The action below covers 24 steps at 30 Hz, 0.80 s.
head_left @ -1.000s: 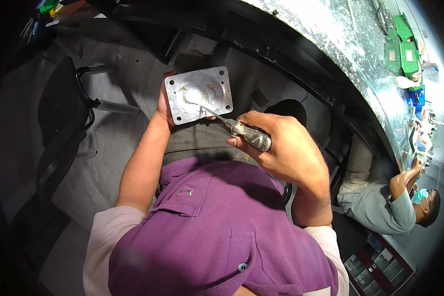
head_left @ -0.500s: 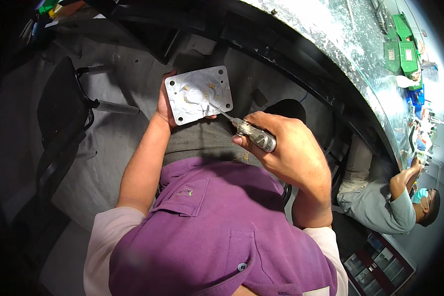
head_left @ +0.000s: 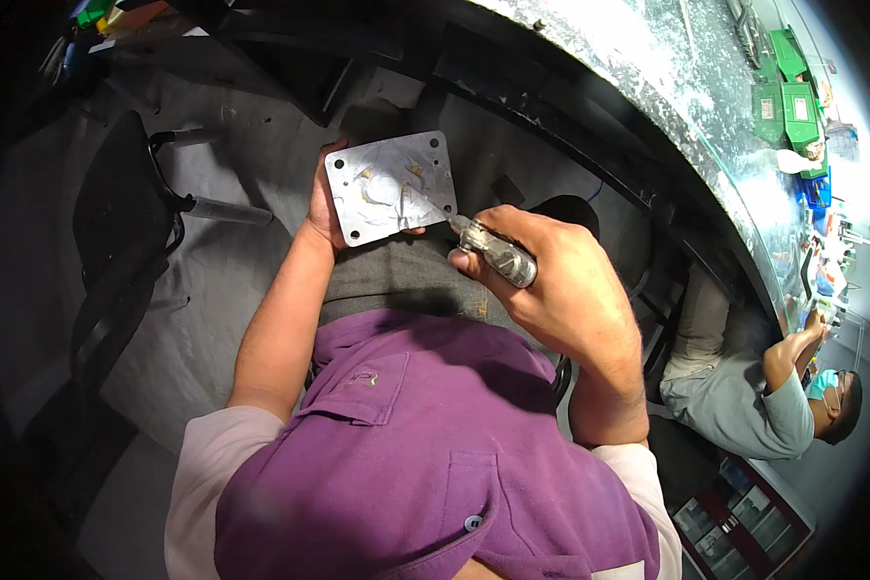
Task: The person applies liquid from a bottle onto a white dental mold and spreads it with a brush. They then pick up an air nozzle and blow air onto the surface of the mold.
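A square silvery metal plate (head_left: pixel 389 188) with rounded corners, a hole near each corner and a raised round middle is held up over my lap. My left hand (head_left: pixel 323 205) grips it by its left edge, with fingers underneath and some fingertips showing at the lower edge. In my right hand (head_left: pixel 563 275) is a hand tool (head_left: pixel 501 253) with a worn, silvery grip and a thin metal shaft. The shaft slants up and left over the plate's lower right part. Whether its tip touches the plate, I cannot tell.
A worn, whitish workbench top (head_left: pixel 648 72) curves along the upper right, with green bins (head_left: pixel 797 111) and a blue bin (head_left: pixel 820 188) on it. A black chair (head_left: pixel 116 213) stands at left. A co-worker in a grey shirt (head_left: pixel 744 406) sits at the far right.
My right hand and the tool have shifted slightly up and left, and the shaft lies differently across the plate. The plate and my left hand have barely moved.
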### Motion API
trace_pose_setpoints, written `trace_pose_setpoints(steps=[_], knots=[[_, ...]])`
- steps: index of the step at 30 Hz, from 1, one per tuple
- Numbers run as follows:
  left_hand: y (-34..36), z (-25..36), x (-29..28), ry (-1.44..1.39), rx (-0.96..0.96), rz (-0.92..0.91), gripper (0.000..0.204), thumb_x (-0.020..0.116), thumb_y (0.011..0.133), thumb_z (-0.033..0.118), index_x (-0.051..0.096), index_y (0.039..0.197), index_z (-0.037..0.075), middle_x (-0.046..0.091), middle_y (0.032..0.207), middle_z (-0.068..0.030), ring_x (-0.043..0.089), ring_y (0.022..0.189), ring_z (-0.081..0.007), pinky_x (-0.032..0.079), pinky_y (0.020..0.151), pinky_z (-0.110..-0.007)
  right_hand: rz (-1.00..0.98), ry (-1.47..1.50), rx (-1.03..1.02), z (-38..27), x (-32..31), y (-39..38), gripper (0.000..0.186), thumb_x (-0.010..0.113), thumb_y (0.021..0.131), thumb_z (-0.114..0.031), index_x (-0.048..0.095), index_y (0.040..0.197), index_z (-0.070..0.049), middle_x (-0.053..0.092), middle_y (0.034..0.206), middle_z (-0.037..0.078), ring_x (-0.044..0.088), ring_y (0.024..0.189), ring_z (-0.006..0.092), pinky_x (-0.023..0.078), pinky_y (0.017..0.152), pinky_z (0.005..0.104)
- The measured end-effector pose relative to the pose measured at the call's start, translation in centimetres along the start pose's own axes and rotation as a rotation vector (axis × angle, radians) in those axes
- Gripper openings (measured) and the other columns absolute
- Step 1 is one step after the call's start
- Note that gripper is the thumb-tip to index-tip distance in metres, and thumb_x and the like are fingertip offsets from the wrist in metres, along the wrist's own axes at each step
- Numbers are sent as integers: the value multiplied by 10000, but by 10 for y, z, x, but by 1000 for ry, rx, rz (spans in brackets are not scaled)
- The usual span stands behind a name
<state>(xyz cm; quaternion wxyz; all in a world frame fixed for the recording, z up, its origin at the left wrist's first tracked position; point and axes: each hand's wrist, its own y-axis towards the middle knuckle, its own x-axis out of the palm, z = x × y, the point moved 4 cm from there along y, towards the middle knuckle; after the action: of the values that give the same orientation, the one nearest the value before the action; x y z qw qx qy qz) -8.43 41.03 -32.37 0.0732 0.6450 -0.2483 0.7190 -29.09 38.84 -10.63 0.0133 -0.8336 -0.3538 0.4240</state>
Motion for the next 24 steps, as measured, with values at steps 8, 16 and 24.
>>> trace_pose_setpoints(steps=[8,16,24], knots=[[0,-1,3,-172,-27,-51,950,478,866,741,453,1494,29,489,1469,-265,522,1279,-515,425,939,-798,88,-18,-68,-3,1,3,327,776,892,-330,697,995,-31,676,775,178,682,732,365,502,645,424],[0,-1,3,-205,-43,-106,966,479,866,748,427,1511,31,481,1481,-262,516,1288,-514,419,956,-791,15,-33,3,-7,-1,4,324,731,919,-349,693,983,-33,728,905,163,716,876,374,560,761,463],[0,-2,5,-210,-57,-131,1007,481,856,782,402,1530,37,488,1482,-254,516,1297,-503,415,974,-776,42,-60,-22,-2,3,5,357,747,908,-367,693,1004,-27,705,856,170,703,818,373,538,709,452]])
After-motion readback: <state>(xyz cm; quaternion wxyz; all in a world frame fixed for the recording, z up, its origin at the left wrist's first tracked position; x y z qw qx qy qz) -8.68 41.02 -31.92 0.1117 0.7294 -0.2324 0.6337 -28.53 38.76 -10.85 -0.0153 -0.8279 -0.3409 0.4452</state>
